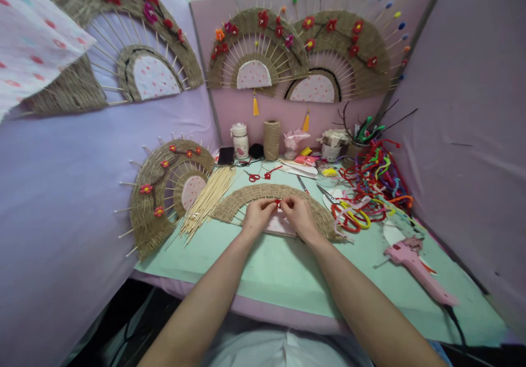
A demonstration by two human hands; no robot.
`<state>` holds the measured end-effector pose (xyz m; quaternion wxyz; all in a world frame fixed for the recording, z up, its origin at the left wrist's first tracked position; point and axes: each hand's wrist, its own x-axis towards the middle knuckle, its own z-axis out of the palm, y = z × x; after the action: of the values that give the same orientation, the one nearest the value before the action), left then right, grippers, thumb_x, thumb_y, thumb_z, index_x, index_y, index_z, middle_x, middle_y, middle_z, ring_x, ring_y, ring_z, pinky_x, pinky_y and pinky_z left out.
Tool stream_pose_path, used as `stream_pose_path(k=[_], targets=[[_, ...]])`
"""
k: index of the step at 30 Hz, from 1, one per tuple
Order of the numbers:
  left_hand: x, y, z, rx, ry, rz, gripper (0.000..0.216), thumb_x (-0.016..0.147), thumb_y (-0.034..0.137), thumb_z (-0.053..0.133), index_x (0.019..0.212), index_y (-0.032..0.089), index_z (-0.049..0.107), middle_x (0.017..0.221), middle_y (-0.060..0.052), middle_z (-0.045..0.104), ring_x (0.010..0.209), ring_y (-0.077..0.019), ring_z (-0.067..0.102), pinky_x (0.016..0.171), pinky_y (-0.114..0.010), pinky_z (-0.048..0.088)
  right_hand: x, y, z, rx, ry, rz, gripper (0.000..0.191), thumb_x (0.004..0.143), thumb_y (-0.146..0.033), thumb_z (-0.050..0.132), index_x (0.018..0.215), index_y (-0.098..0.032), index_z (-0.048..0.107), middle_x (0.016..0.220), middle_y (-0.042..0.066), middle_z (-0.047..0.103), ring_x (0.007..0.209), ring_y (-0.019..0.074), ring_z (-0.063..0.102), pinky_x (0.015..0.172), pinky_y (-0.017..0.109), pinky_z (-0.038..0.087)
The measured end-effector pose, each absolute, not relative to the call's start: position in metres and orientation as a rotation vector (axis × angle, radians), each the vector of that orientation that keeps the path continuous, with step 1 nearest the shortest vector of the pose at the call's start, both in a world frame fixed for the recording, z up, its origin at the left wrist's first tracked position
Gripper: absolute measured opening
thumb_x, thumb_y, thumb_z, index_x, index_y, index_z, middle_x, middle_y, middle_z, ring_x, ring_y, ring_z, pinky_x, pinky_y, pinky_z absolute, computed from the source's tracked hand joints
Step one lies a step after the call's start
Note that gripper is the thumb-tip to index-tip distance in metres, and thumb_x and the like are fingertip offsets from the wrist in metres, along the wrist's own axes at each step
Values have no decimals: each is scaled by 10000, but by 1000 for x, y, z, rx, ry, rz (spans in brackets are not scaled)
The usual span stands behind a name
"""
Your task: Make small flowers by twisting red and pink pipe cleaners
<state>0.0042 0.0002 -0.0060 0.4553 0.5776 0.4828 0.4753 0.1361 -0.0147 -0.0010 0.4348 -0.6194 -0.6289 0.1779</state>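
Observation:
A half-round fan of woven jute and wooden sticks (255, 194) lies flat on the green table top (279, 268). My left hand (258, 215) and my right hand (298, 213) meet over its middle, fingers pinched together on a small red piece (278, 203), perhaps a pipe-cleaner flower. Both hands are closed on it. The fan's pale centre is mostly hidden under my hands.
A bundle of bamboo sticks (207, 200) lies left of the fan, beside a finished fan (166, 189) leaning on the purple wall. Coloured pipe cleaners (372, 178) and scissors (347, 211) are at the right, a pink glue gun (417, 268) nearer me. A twine spool (271, 139) and jars stand at the back.

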Motion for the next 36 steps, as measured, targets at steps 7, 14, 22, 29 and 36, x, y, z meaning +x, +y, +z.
stream_pose_path(k=[7, 14, 22, 29, 36], targets=[[8, -2, -6, 1466, 1325, 1174, 141, 651, 185, 597, 742, 145, 697, 716, -59, 698, 656, -151, 630, 620, -241, 476, 133, -18, 3, -1520, -1587, 443, 186, 703, -245, 490, 615, -147, 620, 576, 31, 632, 533, 133, 537, 527, 225, 341], [7, -2, -2, 1398, 1319, 1240, 80, 626, 185, 596, 652, 137, 654, 588, -22, 649, 569, -126, 594, 531, -208, 440, 134, -16, 2, -1409, -1604, 532, 210, 737, -272, 482, 675, -145, 637, 625, 38, 647, 562, 139, 542, 538, 224, 359], [7, -1, -1, 1138, 1098, 1405, 335, 645, 185, 614, 975, 131, 605, 613, -10, 650, 595, -121, 614, 605, -227, 486, 134, -11, -3, -1333, -1506, 730, 279, 762, -375, 491, 700, -146, 638, 626, 32, 640, 574, 152, 557, 544, 237, 396], [8, -3, -7, 1504, 1191, 1330, 210, 708, 171, 563, 888, 157, 670, 881, -77, 690, 807, -167, 640, 766, -293, 502, 135, -8, -8, -1355, -1499, 644, 208, 736, -279, 491, 717, -135, 639, 633, 35, 643, 547, 146, 561, 525, 237, 401], [1, -3, -2, 1844, 1255, 1362, 171, 710, 149, 557, 816, 183, 687, 838, -54, 678, 784, -159, 615, 740, -283, 490, 137, -13, -3, -1426, -1670, 439, 195, 755, -243, 480, 717, -163, 653, 725, 61, 676, 647, 170, 578, 606, 258, 395]])
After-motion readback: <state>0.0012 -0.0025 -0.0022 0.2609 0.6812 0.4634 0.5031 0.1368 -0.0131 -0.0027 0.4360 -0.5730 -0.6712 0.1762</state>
